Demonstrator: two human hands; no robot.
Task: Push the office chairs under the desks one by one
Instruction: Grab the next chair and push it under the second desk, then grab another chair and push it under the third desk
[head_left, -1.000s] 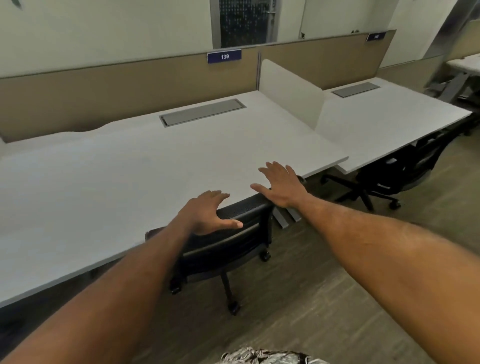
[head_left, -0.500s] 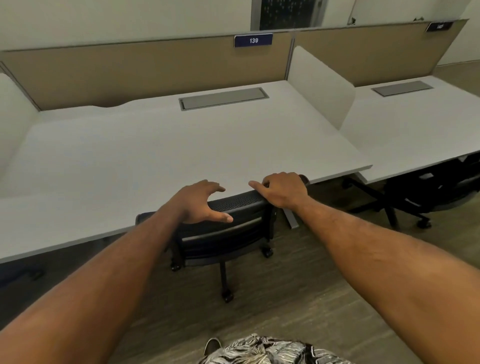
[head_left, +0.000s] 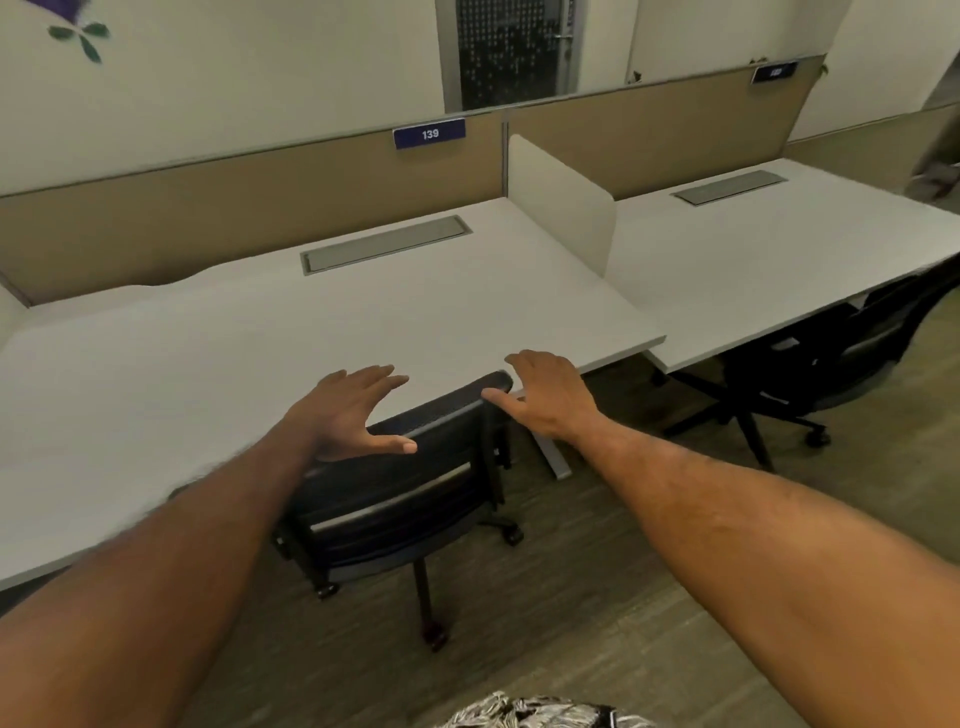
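Left hand (head_left: 347, 415): centre-left of the frame, fingers spread, palm down over the top of the backrest, gripping nothing.
Office chair (head_left: 400, 493): black, lower centre, seat tucked beneath the desk edge, backrest against it, castors on the floor.
Desk (head_left: 291, 332): white top across the middle, grey cable tray toward the back, sign "139" (head_left: 429, 133) above.
Right hand (head_left: 550, 397): centre, fingers spread, thumb touching the backrest's right corner.
Second chair (head_left: 831, 358): black, right side, partly under the neighbouring desk (head_left: 769, 244).
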